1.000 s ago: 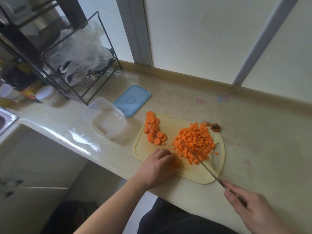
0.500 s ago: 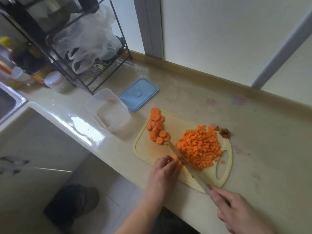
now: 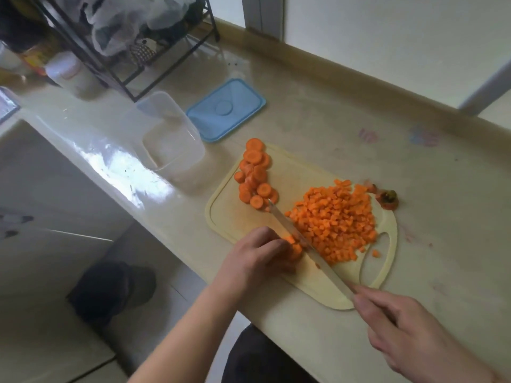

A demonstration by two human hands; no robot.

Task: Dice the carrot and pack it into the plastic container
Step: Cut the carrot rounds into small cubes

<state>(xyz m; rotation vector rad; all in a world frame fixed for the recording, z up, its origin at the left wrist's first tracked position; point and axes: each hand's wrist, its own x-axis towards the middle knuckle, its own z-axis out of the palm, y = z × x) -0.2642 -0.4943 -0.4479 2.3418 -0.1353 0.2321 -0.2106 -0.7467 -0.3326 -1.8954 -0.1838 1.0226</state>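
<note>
**Knife Edges Closer to Held Carrot on Cutting Board**

Since half a second earlier, the knife (image 3: 309, 246) had drawn nearer the fingers. On a beige counter (image 3: 318, 128), a yellow cutting board (image 3: 221, 217) carried a heap of diced carrot (image 3: 336, 219) and a stack of carrot rounds (image 3: 254, 175). An empty plastic container (image 3: 171, 139) stood just beside the board, its blue lid (image 3: 225, 109) behind it. The right hand (image 3: 409, 333) gripped the knife handle; the left hand (image 3: 255, 258), fingers curled, held a few carrot pieces (image 3: 293, 244) against the blade. A carrot top (image 3: 388, 200) lay at the board's far corner.
</note>
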